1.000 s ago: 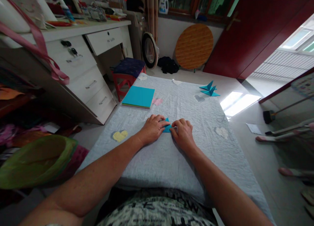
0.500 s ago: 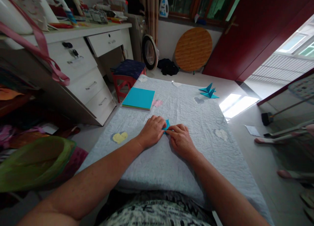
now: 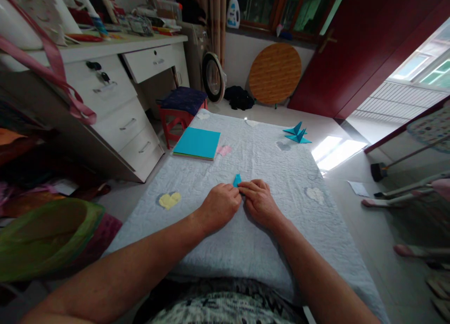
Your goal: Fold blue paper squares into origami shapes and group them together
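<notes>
The left hand (image 3: 221,206) and right hand (image 3: 258,201) are pinching the blue paper piece (image 3: 237,180), now folded narrower, its tip poking out at twelve o'clock; the folding is progressing.

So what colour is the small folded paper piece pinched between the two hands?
Turquoise blue, as the head view shows: the small folded paper piece peeks out between both hands.

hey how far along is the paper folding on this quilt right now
Done: two folded blue paper figures lie at the quilt's far right edge. In hand: the left hand and right hand press a small blue folded piece, mostly covered. Left: a stack of blue paper sheets sits unfolded at the far left.
</notes>
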`<state>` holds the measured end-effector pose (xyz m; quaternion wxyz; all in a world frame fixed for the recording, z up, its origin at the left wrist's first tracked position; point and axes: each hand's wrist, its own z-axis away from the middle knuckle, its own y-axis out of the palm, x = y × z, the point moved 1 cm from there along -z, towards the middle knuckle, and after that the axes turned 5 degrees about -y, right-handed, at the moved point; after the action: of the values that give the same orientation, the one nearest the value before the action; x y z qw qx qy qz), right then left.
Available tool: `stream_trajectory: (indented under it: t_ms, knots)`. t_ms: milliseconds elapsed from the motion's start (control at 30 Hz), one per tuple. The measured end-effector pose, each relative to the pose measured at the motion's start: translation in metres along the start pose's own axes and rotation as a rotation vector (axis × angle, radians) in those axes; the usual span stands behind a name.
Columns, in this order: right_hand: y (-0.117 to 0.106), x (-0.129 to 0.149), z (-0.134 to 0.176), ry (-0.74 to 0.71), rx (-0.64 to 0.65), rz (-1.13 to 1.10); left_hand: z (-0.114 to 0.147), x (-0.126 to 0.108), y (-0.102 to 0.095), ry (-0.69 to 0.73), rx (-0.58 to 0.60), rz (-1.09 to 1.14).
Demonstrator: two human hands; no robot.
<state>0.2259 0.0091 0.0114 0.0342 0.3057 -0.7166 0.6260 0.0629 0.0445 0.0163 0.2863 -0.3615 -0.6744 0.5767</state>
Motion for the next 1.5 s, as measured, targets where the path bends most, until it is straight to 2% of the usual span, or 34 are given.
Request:
stream_trajectory:
  t_ms: [333, 600, 800, 1133, 1267, 1367, 1433, 1500]
  knots:
    - [-0.008, 0.005, 0.015, -0.036, 0.114, 0.061, 0.004, -0.014, -0.011, -0.199, 0.133, -0.058]
    - [-0.013, 0.008, 0.02, -0.025, 0.163, 0.231, 0.007, -0.023, -0.01, -0.144, 0.118, -0.191]
    - [-0.021, -0.002, 0.026, 0.026, 0.189, 0.252, 0.008, -0.026, -0.011, -0.135, 0.081, -0.247]
    - [-0.021, -0.024, 0.032, -0.05, 0.072, 0.203, 0.008, -0.028, -0.012, -0.171, 0.096, -0.248]
    - [-0.015, -0.031, 0.027, -0.045, -0.09, 0.029, 0.008, -0.015, -0.016, -0.234, 0.103, -0.115]
    - [-0.01, -0.029, 0.019, -0.039, -0.196, -0.106, 0.003, 0.007, -0.02, -0.341, 0.016, -0.013]
    - [-0.007, -0.025, 0.013, -0.04, -0.237, -0.169, -0.003, 0.021, -0.021, -0.461, -0.089, 0.049]
    - [-0.004, -0.021, 0.009, -0.03, -0.258, -0.223, -0.008, 0.033, -0.018, -0.515, -0.157, 0.176]
